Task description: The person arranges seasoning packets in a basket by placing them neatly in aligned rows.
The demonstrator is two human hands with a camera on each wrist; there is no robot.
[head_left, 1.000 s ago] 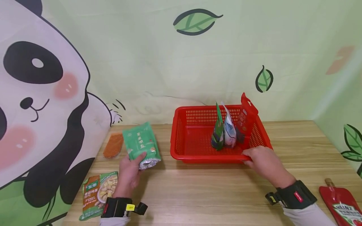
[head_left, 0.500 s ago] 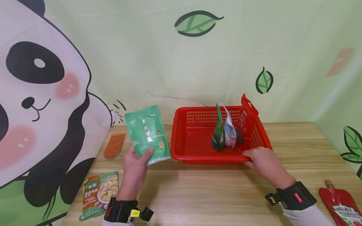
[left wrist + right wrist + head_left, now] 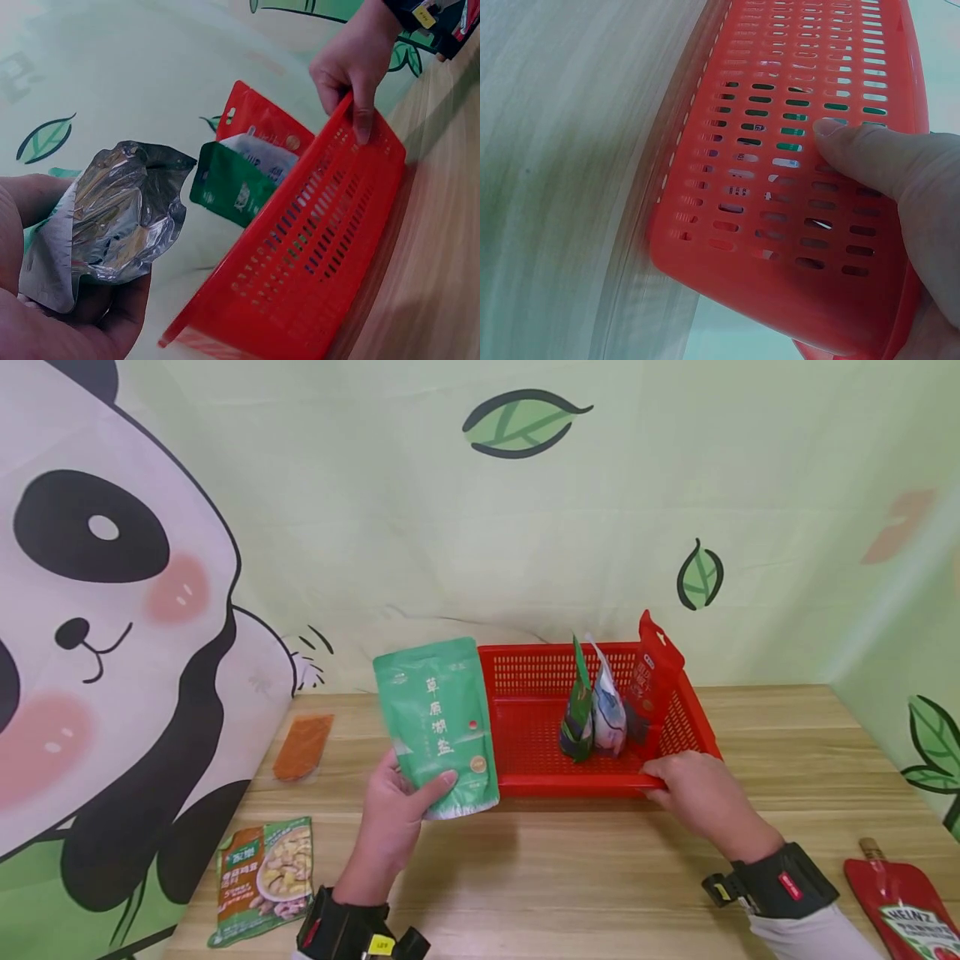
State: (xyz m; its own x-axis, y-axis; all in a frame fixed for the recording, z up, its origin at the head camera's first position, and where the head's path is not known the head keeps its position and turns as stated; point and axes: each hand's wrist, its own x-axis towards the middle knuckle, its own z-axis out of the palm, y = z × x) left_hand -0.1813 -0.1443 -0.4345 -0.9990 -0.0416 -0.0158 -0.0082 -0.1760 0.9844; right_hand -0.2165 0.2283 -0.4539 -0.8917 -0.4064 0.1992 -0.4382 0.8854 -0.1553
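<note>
My left hand (image 3: 397, 814) grips a green pouch (image 3: 442, 718) with white lettering by its lower edge, thumb across its front. The pouch is held up and overlaps the left end of the red basket (image 3: 525, 783) in the head view. Its crinkled silver underside (image 3: 124, 214) faces the left wrist camera. My right hand (image 3: 693, 789) holds the basket's front rim near the right corner, its thumb (image 3: 855, 146) against the slotted wall. Inside the basket, toward the right, stand a dark green packet (image 3: 577, 714), a white and blue packet (image 3: 609, 714) and a red packet (image 3: 654, 685).
On the wooden table's left side lie an orange-brown packet (image 3: 302, 747) and a green and brown food packet (image 3: 264, 881) with a bowl picture. A red ketchup pouch (image 3: 903, 902) lies at the right front. A printed cloth wall (image 3: 360, 527) rises behind the table.
My left hand has lifted the green pouch and carried it rightward to the basket's left end, turning it more upright. My right hand stays on the basket rim.
</note>
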